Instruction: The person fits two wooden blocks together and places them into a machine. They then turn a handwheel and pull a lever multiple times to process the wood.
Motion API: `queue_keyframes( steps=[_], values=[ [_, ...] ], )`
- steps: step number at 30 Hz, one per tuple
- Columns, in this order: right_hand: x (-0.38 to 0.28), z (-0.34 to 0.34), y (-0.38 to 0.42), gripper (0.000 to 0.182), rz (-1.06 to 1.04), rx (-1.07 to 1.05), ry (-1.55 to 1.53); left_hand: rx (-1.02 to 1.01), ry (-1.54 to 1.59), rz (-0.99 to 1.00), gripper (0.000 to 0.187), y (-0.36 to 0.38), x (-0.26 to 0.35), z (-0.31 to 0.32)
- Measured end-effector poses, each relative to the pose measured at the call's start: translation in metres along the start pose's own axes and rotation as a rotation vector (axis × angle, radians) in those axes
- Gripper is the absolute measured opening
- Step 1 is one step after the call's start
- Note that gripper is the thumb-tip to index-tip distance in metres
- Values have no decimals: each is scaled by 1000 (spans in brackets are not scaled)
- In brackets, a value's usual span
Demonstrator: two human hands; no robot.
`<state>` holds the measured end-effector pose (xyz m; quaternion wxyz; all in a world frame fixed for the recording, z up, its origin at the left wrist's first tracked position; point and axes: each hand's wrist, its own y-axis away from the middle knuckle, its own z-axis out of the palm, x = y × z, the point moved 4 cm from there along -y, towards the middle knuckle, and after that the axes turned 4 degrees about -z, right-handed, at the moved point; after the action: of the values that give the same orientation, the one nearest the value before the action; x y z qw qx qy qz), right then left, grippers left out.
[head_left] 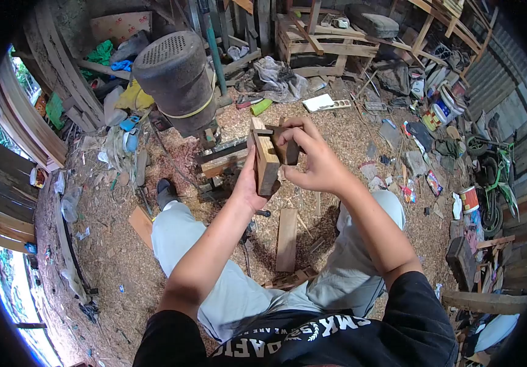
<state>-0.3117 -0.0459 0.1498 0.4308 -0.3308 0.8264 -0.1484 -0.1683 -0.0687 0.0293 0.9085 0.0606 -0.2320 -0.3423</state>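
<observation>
In front of me my left hand [252, 181] is wrapped round a pale wooden block [268, 160], held upright and tilted slightly. A dark narrow bar crosses the block near its upper end. My right hand [311, 156] pinches a dark brown flat piece [287, 147] between thumb and fingers, right against the block's right side. I cannot tell whether the flat piece is joined to the block. Below my hands, a flat board [286, 240] lies on the shavings between my legs.
Left of my hands stands a dark metal drum [181, 79] with a perforated top. A wooden beam [224, 164] lies behind the left hand. Farther off are a slatted wooden stand [325, 46], a white power strip [326, 103], a paint bucket [436, 116] and a small green bike [497, 177].
</observation>
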Motion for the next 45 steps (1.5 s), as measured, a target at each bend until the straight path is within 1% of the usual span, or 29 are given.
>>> queue_keyframes(
  steps=[1,3,6,13,15,16,18,19,21,22,24,25,27,28,29,31,32,33,35,37,39,40,42,45],
  values=[
    [-1,-1,0,45,-1,-1,1,-1,1,1,56,-1,0,-1],
    [-3,-2,0,44,-16,-2,25,8,42,-22,48,-1,0,-2],
    [-7,-1,0,44,15,-23,5,6,89,-20,49,-1,-2,1],
    [-7,-1,-2,46,9,-54,-4,-58,58,-29,51,-10,-4,-18],
    [-7,0,-2,47,-7,-102,2,-118,207,-114,48,-7,-4,-19],
    [-7,1,-2,47,-6,-107,3,-118,211,-113,48,-6,-5,-19],
    [-9,5,-1,54,-68,-122,39,-142,306,-126,44,-1,-5,-12],
    [-9,6,-1,54,-68,-127,38,-142,310,-124,44,1,-5,-6],
    [-14,6,-2,54,-102,-124,69,94,308,-134,50,4,-6,-6],
    [-16,5,-4,54,-102,-126,68,95,310,-133,50,4,-7,-9],
    [-20,-3,-6,52,-97,-30,33,-3,326,-198,47,1,-9,-12],
    [-19,-6,-6,52,-97,-31,32,-2,327,-197,47,0,-9,-14],
    [-9,-21,-9,50,16,45,0,-86,275,-194,44,-2,-12,-15],
    [-9,-28,-11,48,-29,87,112,-116,354,-238,43,0,-11,-16],
    [-4,-32,-12,48,-27,83,111,-116,358,-238,43,0,-12,-19],
    [11,-38,-12,46,-7,62,211,-96,365,-234,48,-1,-16,-24],
    [17,-39,-10,45,-11,13,254,-98,367,-237,48,-3,-17,-26],
    [23,-40,-9,45,-8,13,257,-63,350,-250,49,-2,-16,-22],
    [38,-34,-6,43,82,-165,315,-30,334,-266,50,1,-16,-16],
    [43,-28,-4,41,91,-177,335,-58,351,-288,51,4,-16,-12],
    [53,-22,-1,40,203,-246,331,-40,350,-292,52,6,-18,-8],
    [57,-21,-1,40,205,-248,332,-22,348,-293,52,7,-18,-8],
    [64,-16,-2,41,277,-362,399,-36,343,-308,51,6,-19,-9],
    [57,-20,-2,39,286,-353,466,-43,344,-304,49,7,-21,-12]
  ],
)
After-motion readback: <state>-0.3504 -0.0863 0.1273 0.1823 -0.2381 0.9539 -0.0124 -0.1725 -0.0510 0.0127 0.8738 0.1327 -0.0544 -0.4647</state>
